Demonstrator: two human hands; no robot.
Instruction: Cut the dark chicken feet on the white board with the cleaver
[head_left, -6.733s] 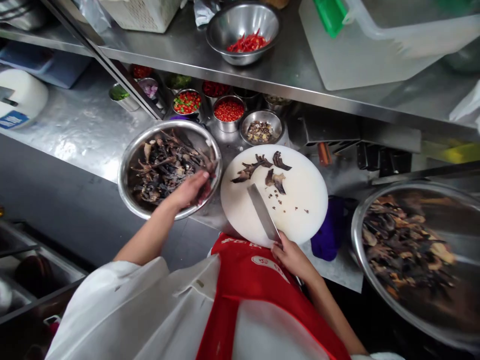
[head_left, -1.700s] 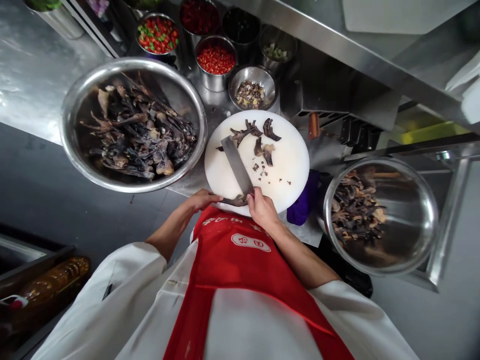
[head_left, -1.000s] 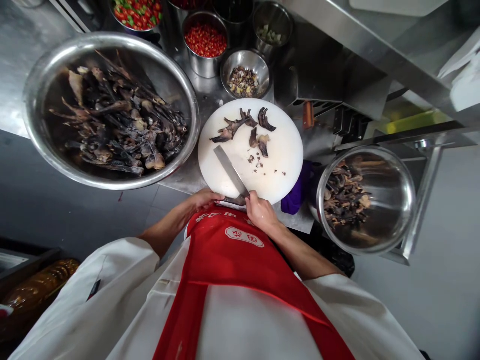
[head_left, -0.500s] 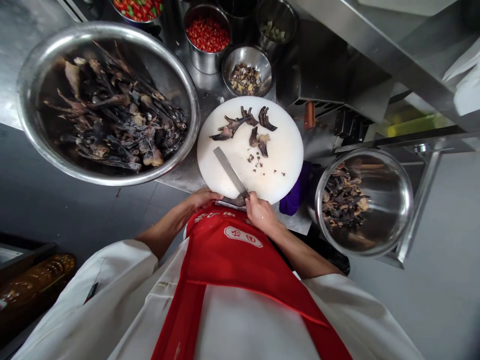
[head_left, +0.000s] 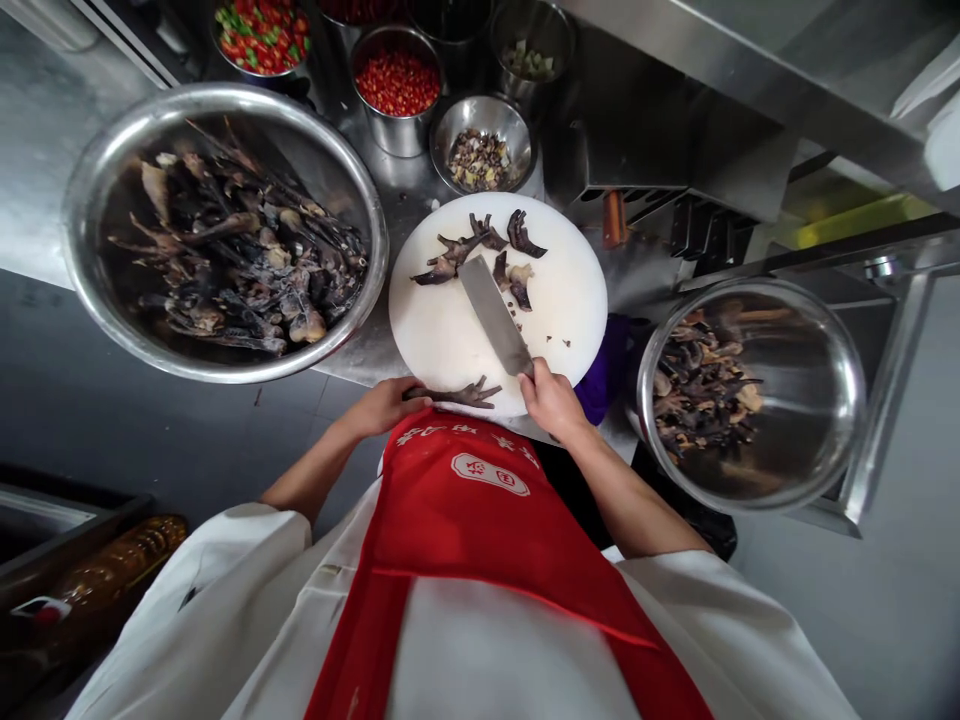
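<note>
My right hand (head_left: 553,402) is closed around the handle of a cleaver (head_left: 496,314), whose broad blade slants up and left over the round white cutting board (head_left: 435,345). At the board's near edge my left hand (head_left: 388,405) grips one end of a dark bird's foot (head_left: 469,393), its toes spread toward the right. The blade is apart from this foot. Several cut dark foot pieces (head_left: 526,233) lie on the far part of the board, with small dark scraps around them. The blade's tip is close to those pieces or over them; I cannot tell which.
A large steel basin (head_left: 379,225) full of dark bird legs and feet stands left. Right is a steel bowl (head_left: 840,400) of cut pieces. Behind the board are a small bowl (head_left: 519,130) of chopped bits and a pot (head_left: 401,138) of red chillies. A purple cloth (head_left: 606,370) lies beside the board.
The cleaver has lifted off the foot and moved up and right, its blade face now turned more to view. The foot's toes now show on the board. The whole view has shifted slightly.
</note>
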